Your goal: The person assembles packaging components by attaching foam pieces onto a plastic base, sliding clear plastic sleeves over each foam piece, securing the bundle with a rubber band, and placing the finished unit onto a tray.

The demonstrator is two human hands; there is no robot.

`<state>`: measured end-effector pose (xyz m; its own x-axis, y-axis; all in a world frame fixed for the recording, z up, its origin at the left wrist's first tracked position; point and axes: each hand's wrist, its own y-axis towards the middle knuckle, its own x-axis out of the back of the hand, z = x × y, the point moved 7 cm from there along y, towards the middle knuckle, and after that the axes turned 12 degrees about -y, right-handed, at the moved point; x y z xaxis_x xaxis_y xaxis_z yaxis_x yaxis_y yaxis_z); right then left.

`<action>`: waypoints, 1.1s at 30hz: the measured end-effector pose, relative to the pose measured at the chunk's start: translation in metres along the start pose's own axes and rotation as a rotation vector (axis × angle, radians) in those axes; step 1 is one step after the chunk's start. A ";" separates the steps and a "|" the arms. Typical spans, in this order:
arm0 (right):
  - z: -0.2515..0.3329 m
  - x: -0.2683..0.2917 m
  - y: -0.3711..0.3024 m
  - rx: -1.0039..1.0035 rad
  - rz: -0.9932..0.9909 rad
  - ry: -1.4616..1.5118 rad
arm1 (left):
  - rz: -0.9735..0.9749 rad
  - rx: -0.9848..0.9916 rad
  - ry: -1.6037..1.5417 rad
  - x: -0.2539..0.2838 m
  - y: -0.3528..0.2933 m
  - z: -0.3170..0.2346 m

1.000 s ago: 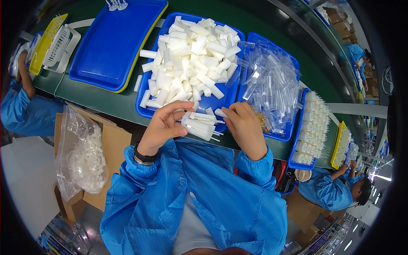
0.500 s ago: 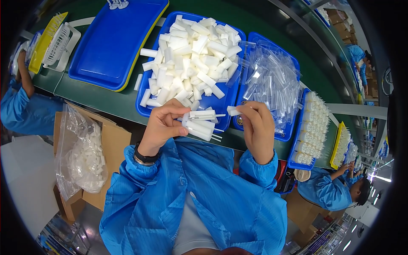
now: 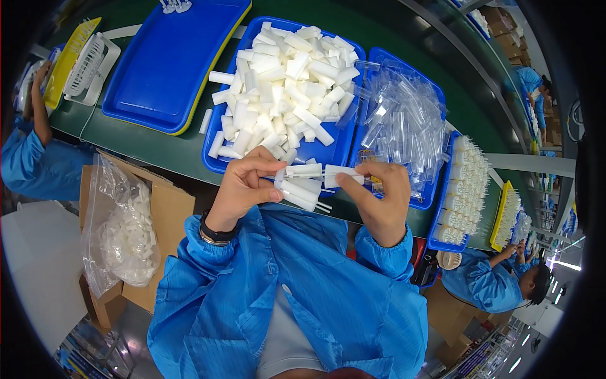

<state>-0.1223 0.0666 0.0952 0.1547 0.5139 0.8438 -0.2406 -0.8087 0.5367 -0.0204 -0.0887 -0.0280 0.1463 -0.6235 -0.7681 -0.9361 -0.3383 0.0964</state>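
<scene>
My left hand (image 3: 249,180) is closed round the base of a white plastic part with several thin prongs (image 3: 302,187). White blocks are seated on some of its prongs, which point to the right. Between the thumb and fingers of my right hand (image 3: 382,196) is a white foam-like block (image 3: 344,175). The block's left end meets the tip of an upper prong; whether the prong has entered it I cannot tell. Just beyond my hands stands a blue tray (image 3: 214,142) heaped with loose white blocks (image 3: 287,82).
A second blue tray (image 3: 440,95) holds clear plastic sleeves (image 3: 404,120). Right of it, a blue tray (image 3: 435,237) carries rows of pronged white parts (image 3: 464,189). Stacked trays (image 3: 158,69) lie at the left, above a carton (image 3: 170,221) with a bag of white pieces (image 3: 129,243). Co-workers sit on both sides.
My right hand has brought its white block left, against the prong tip of the part. The left hand has shifted slightly right with the pronged part.
</scene>
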 end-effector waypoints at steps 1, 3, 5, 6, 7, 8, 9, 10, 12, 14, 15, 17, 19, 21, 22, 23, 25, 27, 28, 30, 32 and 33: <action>0.001 0.002 0.002 -0.003 0.003 0.000 | -0.011 0.017 0.009 0.000 0.000 0.001; 0.005 0.001 0.004 0.013 0.067 -0.004 | -0.024 0.038 0.017 0.000 0.001 0.002; 0.005 -0.002 0.001 0.012 0.075 0.023 | -0.023 0.028 0.018 0.001 0.001 0.002; 0.005 -0.004 0.001 0.009 0.083 0.052 | -0.023 0.028 0.018 0.002 0.000 0.002; 0.005 -0.004 0.002 0.008 0.083 0.052 | -0.009 0.035 0.031 0.002 0.000 0.002; 0.008 -0.006 0.003 0.056 0.099 0.071 | 0.006 0.042 0.045 0.002 -0.001 0.002; 0.011 -0.008 0.004 0.103 0.114 0.091 | 0.006 0.043 0.045 0.001 -0.001 0.002; 0.012 -0.008 0.005 0.104 0.114 0.091 | 0.006 0.054 0.040 -0.001 -0.001 0.003; 0.014 -0.009 0.008 0.115 0.129 0.124 | 0.006 0.065 0.035 -0.004 0.000 0.005; 0.013 -0.013 0.006 0.086 0.124 0.146 | 0.008 0.050 0.042 -0.006 0.000 0.006; 0.011 -0.014 0.005 0.056 0.118 0.168 | 0.008 0.050 0.042 -0.007 0.000 0.007; 0.016 -0.017 0.004 0.080 0.119 0.204 | 0.027 0.056 0.047 -0.009 0.001 0.009; 0.017 -0.019 0.003 0.107 0.119 0.242 | 0.028 0.069 0.042 -0.009 0.000 0.009; 0.013 -0.018 0.004 0.121 0.066 0.289 | 0.026 0.080 0.038 -0.010 -0.001 0.010; 0.012 -0.018 0.005 0.121 0.066 0.289 | 0.024 0.082 0.051 -0.011 0.000 0.008; 0.009 -0.018 0.006 0.086 0.081 0.306 | 0.022 0.085 0.064 -0.012 0.000 0.008; 0.004 -0.019 0.006 0.051 0.095 0.323 | 0.016 0.090 0.047 -0.011 -0.001 0.009; 0.002 -0.018 0.005 0.050 0.073 0.334 | 0.012 0.096 0.030 -0.010 -0.001 0.009; 0.002 -0.019 0.003 0.049 0.074 0.334 | 0.022 0.091 0.023 -0.011 0.000 0.008; 0.003 -0.019 -0.001 0.065 0.046 0.328 | 0.032 0.089 0.015 -0.012 0.000 0.008; 0.008 -0.020 0.000 0.081 0.044 0.302 | 0.071 0.095 0.068 -0.013 0.000 0.010; 0.010 -0.020 0.000 0.099 0.041 0.277 | 0.071 0.096 0.068 -0.015 0.001 0.009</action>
<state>-0.1159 0.0533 0.0788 -0.1240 0.5277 0.8404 -0.1449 -0.8474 0.5107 -0.0263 -0.0728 -0.0222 0.0964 -0.6909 -0.7165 -0.9708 -0.2241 0.0855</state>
